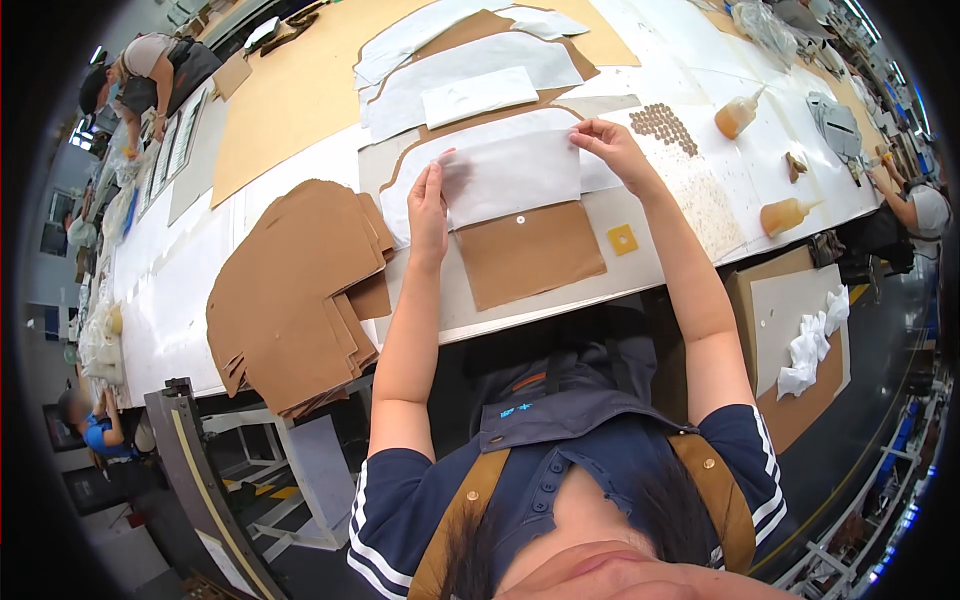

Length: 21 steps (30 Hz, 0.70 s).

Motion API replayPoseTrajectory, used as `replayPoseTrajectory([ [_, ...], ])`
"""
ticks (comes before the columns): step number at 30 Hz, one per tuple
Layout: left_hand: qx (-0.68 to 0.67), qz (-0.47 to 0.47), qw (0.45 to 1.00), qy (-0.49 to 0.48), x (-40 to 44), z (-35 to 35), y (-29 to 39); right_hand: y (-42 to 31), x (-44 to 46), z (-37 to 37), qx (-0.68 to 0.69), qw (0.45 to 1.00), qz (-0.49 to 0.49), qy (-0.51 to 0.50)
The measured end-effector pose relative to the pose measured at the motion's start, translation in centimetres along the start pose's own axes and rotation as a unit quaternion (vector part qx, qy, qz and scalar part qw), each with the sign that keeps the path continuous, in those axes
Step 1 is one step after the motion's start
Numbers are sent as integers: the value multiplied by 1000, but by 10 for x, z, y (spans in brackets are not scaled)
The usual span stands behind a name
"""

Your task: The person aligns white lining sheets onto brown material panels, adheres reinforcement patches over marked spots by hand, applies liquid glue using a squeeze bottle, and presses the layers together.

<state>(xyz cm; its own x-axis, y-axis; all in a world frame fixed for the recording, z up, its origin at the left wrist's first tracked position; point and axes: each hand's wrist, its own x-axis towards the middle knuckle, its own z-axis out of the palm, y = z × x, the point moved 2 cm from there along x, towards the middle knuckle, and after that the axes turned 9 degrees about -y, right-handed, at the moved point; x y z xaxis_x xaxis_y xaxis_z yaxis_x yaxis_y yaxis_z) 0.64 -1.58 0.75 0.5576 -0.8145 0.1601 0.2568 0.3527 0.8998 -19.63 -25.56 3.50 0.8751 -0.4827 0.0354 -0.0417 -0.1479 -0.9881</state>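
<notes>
Both my hands hold up a white rectangular sheet above the table. My left hand pinches its left edge, and my right hand pinches its upper right corner between thumb and fingers. Below the sheet lies a brown rectangular piece with a small white disc at its top edge. Behind are brown shaped pieces with white layers, and a small white rectangle rests on them. A yellow square with a hole is right of the brown rectangle.
Stacked brown pieces lie at left. Small brown discs and two amber-filled bottles stand or lie at right. Crumpled white material is on a lower surface. People work at the far left and right.
</notes>
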Motion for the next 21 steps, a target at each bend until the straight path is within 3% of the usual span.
replayPoseTrajectory([
  [5,35,4,999,31,0,-12,-7,-3,-7,2,6,1000,-29,9],
  [10,175,49,983,28,-21,5,20,-16,-43,6,-92,992,-84,26],
  [16,411,174,894,-40,-83,12,40,-31,-114,24,-279,944,-169,44],
  [21,541,195,812,-97,-132,12,41,-23,-159,44,-354,916,-176,67],
])
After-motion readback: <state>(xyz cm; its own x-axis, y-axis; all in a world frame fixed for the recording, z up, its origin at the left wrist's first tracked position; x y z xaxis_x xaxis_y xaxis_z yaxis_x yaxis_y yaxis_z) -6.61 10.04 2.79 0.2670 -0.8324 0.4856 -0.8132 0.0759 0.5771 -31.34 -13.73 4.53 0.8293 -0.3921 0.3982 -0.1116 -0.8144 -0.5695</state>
